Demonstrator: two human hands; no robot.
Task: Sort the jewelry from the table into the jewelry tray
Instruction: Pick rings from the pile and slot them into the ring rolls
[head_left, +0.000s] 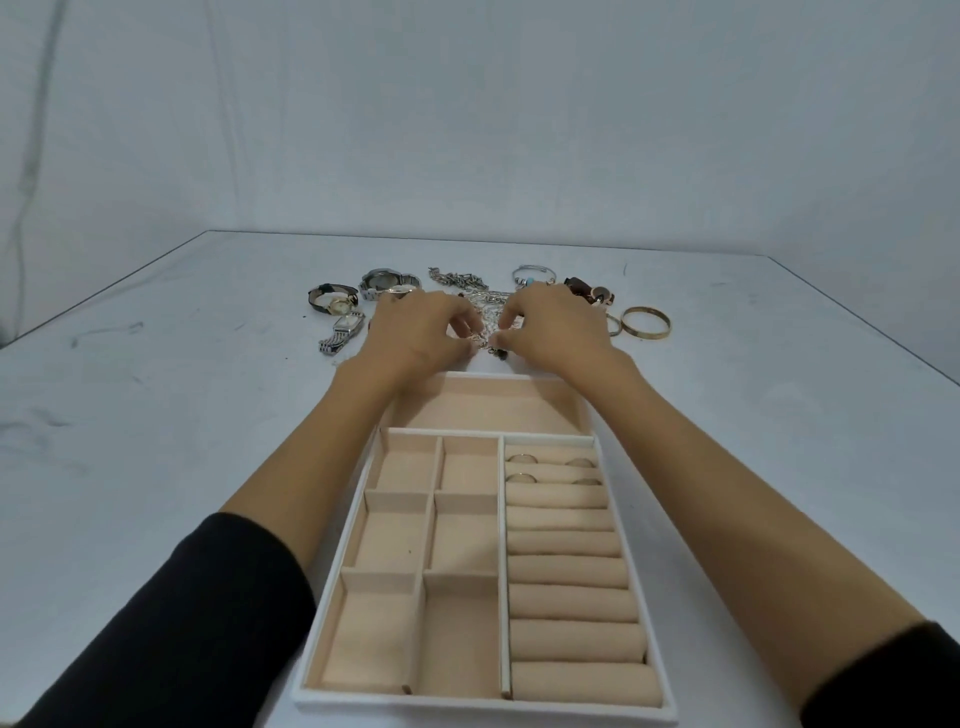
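The left hand (415, 327) and right hand (550, 327) curl their fingertips in, pinching the tangled silver chains (491, 310) on the table just beyond the jewelry tray's (336, 564) far rim. The chains look light, limp and likely to snag, so lift one strand high. Watches (343, 312) crowd the left and bangles (645, 323) the right; the tray's far compartment (488, 408) lies open.

One jewelry tray (467, 707); four rings (521, 459) seated in it; four watches (343, 326); three bangles (645, 322); chains (467, 278) tangled, count not determinable.
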